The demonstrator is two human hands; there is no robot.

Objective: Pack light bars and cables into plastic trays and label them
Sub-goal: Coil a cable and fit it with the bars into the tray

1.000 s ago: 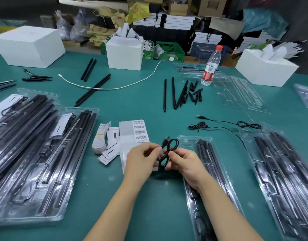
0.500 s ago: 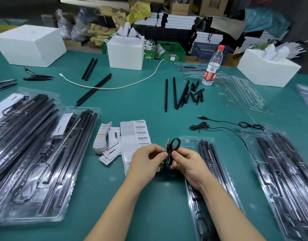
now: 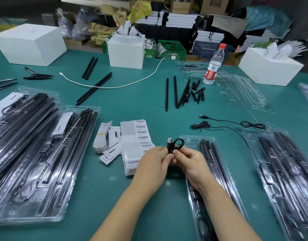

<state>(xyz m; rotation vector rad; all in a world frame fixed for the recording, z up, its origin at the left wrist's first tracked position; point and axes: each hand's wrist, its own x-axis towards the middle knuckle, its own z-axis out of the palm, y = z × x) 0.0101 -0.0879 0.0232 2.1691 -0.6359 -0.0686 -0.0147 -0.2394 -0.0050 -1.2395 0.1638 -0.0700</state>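
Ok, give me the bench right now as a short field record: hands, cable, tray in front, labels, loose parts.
left hand: pinching the coiled black USB cable
right hand: gripping the same cable, over the tray's near end
clear plastic tray in front: holds black light bars, lies under the right forearm
white barcode label strip: flat on the green table, left of the hands
loose black thin cables: on the table beyond the tray
loose black rods: further back, centre

**Around the label sheet**

I see the label sheet (image 3: pixel 135 136) at the tabletop's (image 3: pixel 132 101) middle. Left of it lie filled trays (image 3: pixel 45 162), right of it another tray (image 3: pixel 210 171); behind it, loose bars (image 3: pixel 170 92) and a bottle (image 3: pixel 213 66).
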